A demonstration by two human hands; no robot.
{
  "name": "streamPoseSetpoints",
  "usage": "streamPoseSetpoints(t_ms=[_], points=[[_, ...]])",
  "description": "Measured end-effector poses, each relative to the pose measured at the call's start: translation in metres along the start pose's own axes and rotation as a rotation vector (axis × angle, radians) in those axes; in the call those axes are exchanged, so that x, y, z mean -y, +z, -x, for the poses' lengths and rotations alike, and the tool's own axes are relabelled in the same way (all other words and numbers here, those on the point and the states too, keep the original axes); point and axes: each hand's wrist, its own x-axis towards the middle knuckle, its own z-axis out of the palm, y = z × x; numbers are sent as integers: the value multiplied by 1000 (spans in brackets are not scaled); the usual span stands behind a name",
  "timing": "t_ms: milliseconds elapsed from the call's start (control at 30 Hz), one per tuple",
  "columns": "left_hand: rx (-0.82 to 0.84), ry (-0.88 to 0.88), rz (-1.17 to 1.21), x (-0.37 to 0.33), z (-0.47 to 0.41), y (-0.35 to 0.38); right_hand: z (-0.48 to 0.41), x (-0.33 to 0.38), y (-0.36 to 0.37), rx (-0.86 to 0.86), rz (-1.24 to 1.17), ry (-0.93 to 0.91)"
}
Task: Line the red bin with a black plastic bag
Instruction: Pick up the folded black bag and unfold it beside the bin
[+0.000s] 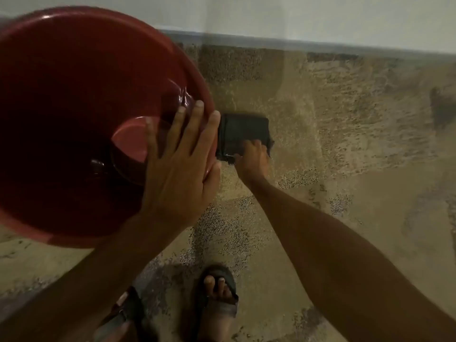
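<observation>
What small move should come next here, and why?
Probably lift the folded black plastic bag off the speckled floor and shake it open. The right hand is already on it, still folded, while the left hand rests open on the round red plastic bin's rim.

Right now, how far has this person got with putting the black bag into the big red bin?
Barely begun. The round red plastic bin shows only its bare inside, with no liner. The left hand hovers open at its rim. The right hand is on the folded black plastic bag lying on the speckled floor beside the bin. Lifting, unfolding, opening it and fitting it over the rim all remain.
</observation>
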Motion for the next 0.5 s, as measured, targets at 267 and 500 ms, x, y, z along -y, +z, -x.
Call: streamPoseSetpoints(t_ms=[267, 500], points=[[-18, 22, -15, 1, -4, 8, -17, 4, 22, -20, 126, -124], [-42, 26, 8, 4, -4, 11, -24, 2, 28, -41, 117, -115]])
